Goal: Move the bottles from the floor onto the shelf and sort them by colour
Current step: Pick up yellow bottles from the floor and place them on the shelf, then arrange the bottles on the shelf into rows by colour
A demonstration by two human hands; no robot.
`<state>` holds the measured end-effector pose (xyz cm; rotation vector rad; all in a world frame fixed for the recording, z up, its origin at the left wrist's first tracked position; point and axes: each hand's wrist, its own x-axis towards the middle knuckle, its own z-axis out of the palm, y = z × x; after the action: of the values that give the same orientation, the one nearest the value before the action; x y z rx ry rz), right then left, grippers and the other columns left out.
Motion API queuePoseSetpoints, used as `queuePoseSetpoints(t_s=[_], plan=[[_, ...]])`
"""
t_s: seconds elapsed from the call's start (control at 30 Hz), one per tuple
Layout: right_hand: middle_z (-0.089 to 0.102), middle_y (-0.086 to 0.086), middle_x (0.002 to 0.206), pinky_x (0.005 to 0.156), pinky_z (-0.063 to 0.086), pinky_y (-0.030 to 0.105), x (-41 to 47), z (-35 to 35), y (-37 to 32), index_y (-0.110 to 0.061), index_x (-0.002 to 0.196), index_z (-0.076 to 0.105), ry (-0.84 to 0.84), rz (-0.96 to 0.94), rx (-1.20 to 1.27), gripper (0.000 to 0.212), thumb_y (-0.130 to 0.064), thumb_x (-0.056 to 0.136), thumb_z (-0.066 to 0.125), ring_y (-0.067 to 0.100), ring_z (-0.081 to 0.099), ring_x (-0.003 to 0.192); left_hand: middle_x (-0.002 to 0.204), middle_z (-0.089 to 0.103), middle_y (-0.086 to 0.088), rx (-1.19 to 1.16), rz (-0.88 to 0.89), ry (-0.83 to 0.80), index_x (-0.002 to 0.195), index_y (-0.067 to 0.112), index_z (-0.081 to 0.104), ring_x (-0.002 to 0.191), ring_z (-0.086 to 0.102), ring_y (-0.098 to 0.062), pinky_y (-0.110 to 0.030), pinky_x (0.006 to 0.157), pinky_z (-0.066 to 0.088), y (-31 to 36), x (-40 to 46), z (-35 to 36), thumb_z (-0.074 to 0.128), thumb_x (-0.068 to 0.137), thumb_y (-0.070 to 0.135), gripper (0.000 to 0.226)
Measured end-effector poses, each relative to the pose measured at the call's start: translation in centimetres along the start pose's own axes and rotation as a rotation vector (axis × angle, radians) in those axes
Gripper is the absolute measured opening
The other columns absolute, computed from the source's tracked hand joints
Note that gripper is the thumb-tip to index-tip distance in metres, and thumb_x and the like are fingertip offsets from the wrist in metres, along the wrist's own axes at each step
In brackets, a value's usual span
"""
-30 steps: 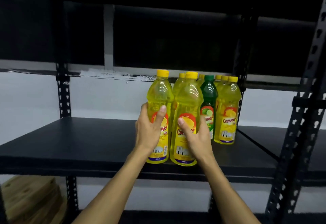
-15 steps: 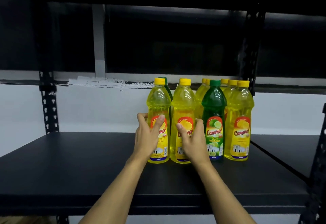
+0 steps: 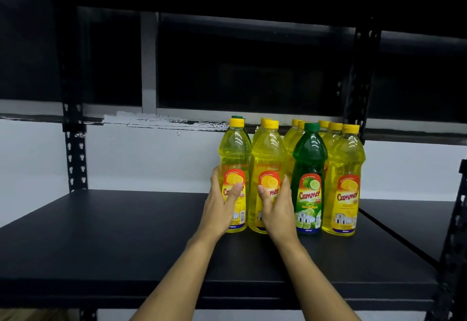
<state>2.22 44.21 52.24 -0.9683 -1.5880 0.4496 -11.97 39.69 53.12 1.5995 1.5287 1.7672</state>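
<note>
Both yellow bottles now pushed back into row on shelf (image 3: 126, 232). Left hand (image 3: 222, 209) wraps leftmost yellow bottle (image 3: 233, 169); right hand (image 3: 275, 209) clasps neighbour (image 3: 267, 164). Green bottle (image 3: 310, 169) stands among yellows: sorting unfinished.

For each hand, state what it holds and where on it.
Left hand grips the leftmost yellow bottle at its label; right hand grips the neighbouring yellow bottle, also at label height.
</note>
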Motion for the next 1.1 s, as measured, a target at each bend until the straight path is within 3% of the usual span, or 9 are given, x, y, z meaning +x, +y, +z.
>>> queuePoseSetpoints(t_s=[0.1,0.17,0.23,0.3,0.37,0.5,0.6,0.87,1.1], plan=[[0.037,0.012,0.159,0.110,0.038,0.031,-1.3,-1.0,-0.2,-0.008,0.160,0.012,-0.056,0.054,-0.061,0.081,-0.042,0.100,0.053,0.028,0.040,0.143,0.134,0.061,0.008,0.059,-0.105,-0.044,0.147,0.040,0.025,0.110,0.066,-0.011,-0.025,0.083,0.055,-0.1,-1.6,-0.2,0.048,0.094,0.066,0.063],[0.049,0.013,0.149,0.103,0.045,0.034,-2.0,-1.5,-0.4,-0.006,0.160,0.014,-0.104,0.134,-0.102,0.077,-0.036,0.102,0.054,0.028,0.052,0.132,0.135,0.062,0.000,0.236,-0.224,-0.100,0.140,0.026,0.034,0.114,0.064,-0.018,-0.039,0.098,0.052,-0.1,-2.6,-0.4,0.040,0.095,0.068,0.061],[0.061,0.013,0.133,0.092,0.050,0.035,-2.9,-1.8,-0.4,-0.004,0.155,0.028,-0.117,0.187,-0.162,0.063,-0.026,0.103,0.054,0.029,0.061,0.117,0.147,0.052,-0.010,0.556,-0.327,-0.146,0.147,0.010,0.032,0.136,0.049,-0.030,-0.056,0.119,0.028,-0.2,-3.5,-0.7,0.032,0.101,0.063,0.070],[0.064,0.014,0.114,0.082,0.054,0.040,-3.5,-2.1,-0.5,-0.003,0.128,0.051,-0.087,0.199,-0.256,0.033,-0.020,0.100,0.054,0.031,0.063,0.102,0.161,0.032,-0.018,0.799,-0.395,-0.213,0.157,0.002,0.018,0.152,0.023,-0.037,-0.058,0.123,0.006,0.4,-4.9,-1.2,0.034,0.105,0.053,0.074],[0.061,0.013,0.107,0.075,0.051,0.039,-4.4,-2.8,-1.1,-0.006,0.106,0.054,-0.062,0.235,-0.351,0.017,-0.022,0.099,0.054,0.029,0.060,0.093,0.164,0.023,-0.020,0.907,-0.393,-0.266,0.158,0.000,0.019,0.154,0.012,-0.038,-0.056,0.124,0.004,0.8,-6.1,-2.2,0.036,0.105,0.051,0.075],[0.060,0.006,0.120,0.102,0.043,0.046,-6.6,-3.5,-2.4,-0.014,0.115,0.058,-0.296,0.171,-0.686,0.034,-0.039,0.094,0.050,0.027,0.058,0.111,0.168,0.020,-0.009,0.957,-0.316,-0.373,0.160,0.010,0.025,0.156,0.012,-0.026,-0.047,0.127,0.009,0.6,-7.0,-5.2,0.033,0.102,0.061,0.077],[0.060,0.004,0.130,0.112,0.032,0.051,-7.7,-3.8,-3.4,-0.017,0.125,0.057,-0.440,0.143,-0.787,0.052,-0.055,0.094,0.041,0.026,0.054,0.123,0.170,0.013,0.000,0.987,-0.300,-0.438,0.162,0.020,0.020,0.157,0.008,-0.020,-0.046,0.126,0.006,0.1,-7.2,-8.0,0.029,0.098,0.070,0.081],[0.055,0.006,0.141,0.114,0.028,0.052,-8.2,-4.3,-4.2,-0.018,0.135,0.054,-0.496,0.133,-0.808,0.061,-0.061,0.095,0.040,0.028,0.048,0.131,0.170,0.013,-0.003,1.024,-0.263,-0.454,0.162,0.018,0.020,0.157,0.007,-0.021,-0.049,0.126,0.005,0.5,-8.3,-9.2,0.025,0.100,0.066,0.078],[0.053,0.010,0.140,0.115,0.026,0.053,-8.1,-4.1,-4.2,-0.017,0.131,0.054,-0.509,0.154,-0.814,0.058,-0.060,0.095,0.040,0.030,0.045,0.133,0.170,0.014,-0.002,1.035,-0.273,-0.461,0.162,0.018,0.021,0.157,0.007,-0.021,-0.048,0.126,0.007,0.5,-8.2,-9.2,0.027,0.100,0.066,0.078]])
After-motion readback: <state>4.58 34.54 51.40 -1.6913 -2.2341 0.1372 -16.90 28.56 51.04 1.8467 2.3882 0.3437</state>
